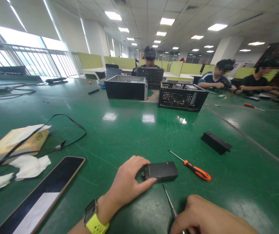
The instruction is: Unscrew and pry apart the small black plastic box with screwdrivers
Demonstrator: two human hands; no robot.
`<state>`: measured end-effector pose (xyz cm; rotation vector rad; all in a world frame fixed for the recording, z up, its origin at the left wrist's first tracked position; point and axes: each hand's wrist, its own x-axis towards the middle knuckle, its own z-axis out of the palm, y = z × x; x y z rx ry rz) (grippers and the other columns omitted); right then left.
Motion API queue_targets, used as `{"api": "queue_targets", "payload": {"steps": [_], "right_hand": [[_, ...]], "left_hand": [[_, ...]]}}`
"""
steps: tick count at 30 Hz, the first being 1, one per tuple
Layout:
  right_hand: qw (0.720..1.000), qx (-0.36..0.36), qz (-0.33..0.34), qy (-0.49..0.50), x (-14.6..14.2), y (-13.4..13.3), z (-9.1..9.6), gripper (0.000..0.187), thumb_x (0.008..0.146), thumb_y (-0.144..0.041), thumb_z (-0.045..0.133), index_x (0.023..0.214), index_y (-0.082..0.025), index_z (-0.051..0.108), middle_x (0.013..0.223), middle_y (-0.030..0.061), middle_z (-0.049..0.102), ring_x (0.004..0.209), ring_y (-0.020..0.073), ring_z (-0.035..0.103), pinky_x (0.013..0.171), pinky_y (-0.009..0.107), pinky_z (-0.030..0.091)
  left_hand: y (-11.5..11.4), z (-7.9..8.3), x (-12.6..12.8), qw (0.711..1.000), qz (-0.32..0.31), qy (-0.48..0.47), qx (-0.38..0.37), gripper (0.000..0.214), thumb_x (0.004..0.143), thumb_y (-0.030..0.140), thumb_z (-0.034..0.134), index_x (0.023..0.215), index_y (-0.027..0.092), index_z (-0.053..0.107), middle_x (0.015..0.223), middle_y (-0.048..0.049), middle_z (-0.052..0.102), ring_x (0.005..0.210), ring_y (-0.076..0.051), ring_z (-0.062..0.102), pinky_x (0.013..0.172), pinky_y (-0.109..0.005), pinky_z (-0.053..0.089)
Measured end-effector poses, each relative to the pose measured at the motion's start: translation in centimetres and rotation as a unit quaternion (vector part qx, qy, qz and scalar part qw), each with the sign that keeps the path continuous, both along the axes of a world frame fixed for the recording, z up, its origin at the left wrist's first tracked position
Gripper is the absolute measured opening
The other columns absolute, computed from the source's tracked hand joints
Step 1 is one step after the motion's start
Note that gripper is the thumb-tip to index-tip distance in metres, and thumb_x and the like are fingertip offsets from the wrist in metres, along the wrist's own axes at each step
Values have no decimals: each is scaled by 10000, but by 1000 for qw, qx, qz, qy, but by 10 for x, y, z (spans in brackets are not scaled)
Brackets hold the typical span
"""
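A small black rectangular box [162,171] lies on the green table in front of me. My left hand [132,177], with a yellow-strapped watch on the wrist, grips the box's left end between thumb and fingers. In my right hand [190,214], at the bottom edge of the view, is a screwdriver [170,201]. Its thin metal shaft points up and left, and the tip is just below the box, seemingly apart from it. Most of its handle is hidden by my fingers. A second screwdriver [195,169], orange and black, lies to the right of the box.
Another black box [216,142] lies farther right. A phone [44,195], crumpled tissues [30,166], a tissue pack [17,143] and a cable [77,122] are at left. Two computer cases [127,91] [182,99] stand ahead. Several people sit across the table, one red-handled screwdriver [250,105] near them.
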<state>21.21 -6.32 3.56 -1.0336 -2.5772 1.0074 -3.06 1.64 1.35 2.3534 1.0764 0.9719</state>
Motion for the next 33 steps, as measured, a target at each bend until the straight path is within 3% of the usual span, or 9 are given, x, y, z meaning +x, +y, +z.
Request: {"api": "queue_targets", "payload": {"steps": [3,6,10,13,16,19,22,25,33], "right_hand": [[985,132,-104,30,3,7,-2,245,865,-437,607,911,-236,740,537,-39,558,487,113,514,502,220,384],[935,248,-247,52,5,19,-7,299,877,-376,590,1091,-185,677,791,41,666,582,136,578,561,254,481],[924,263,-278,12,2,33,-16,612,822,-388,668,1375,-194,493,1300,143,588,1031,239,649,845,379,556],[942,259,-213,21,-1,38,-16,448,843,-347,653,1254,-184,578,1202,120,661,1111,246,627,944,399,515],[930,284,-224,63,9,41,-6,358,832,-359,662,1134,-170,625,1077,105,699,985,226,662,848,341,541],[873,314,-367,68,48,47,3,344,808,-465,656,1005,-183,678,950,82,719,816,224,673,702,312,534],[776,298,-555,7,108,58,0,497,727,-624,638,956,-192,722,841,77,726,668,237,651,624,337,505],[717,243,-645,-102,156,70,-12,626,658,-715,616,972,-190,750,767,98,724,674,297,655,604,378,483],[695,189,-682,-128,176,77,-23,741,627,-758,615,1056,-159,698,917,167,725,770,374,654,634,448,468]], "left_hand": [[0,1,0,1000,1,6,-9,318,784,306,735,1059,190,625,996,-68,680,909,-245,634,814,-388,527],[0,2,1,1000,-4,15,-14,291,797,314,729,1045,191,640,974,-64,686,886,-240,641,792,-374,532],[-1,3,0,998,-56,4,17,293,807,320,736,1047,184,638,968,-68,690,882,-231,646,783,-350,534],[-1,1,-1,995,-82,-25,54,326,829,290,728,1118,191,615,1029,-81,685,938,-229,649,834,-349,535],[-1,0,-3,994,-59,-49,76,463,841,316,726,1258,212,552,1155,-107,653,1037,-249,634,896,-379,533],[1,-1,-6,995,-23,-51,85,574,811,357,757,1319,231,520,1213,-116,625,1062,-264,627,904,-402,541],[2,-1,-7,993,-8,-59,103,474,828,323,734,1260,226,564,1123,-94,659,1000,-244,644,865,-387,552],[2,0,-5,992,-13,-64,109,370,841,281,702,1192,216,604,1046,-78,676,941,-227,651,820,-364,556],[2,-2,-5,993,-23,-69,89,323,827,223,710,1137,202,620,997,-71,682,908,-223,641,796,-368,543]]}}
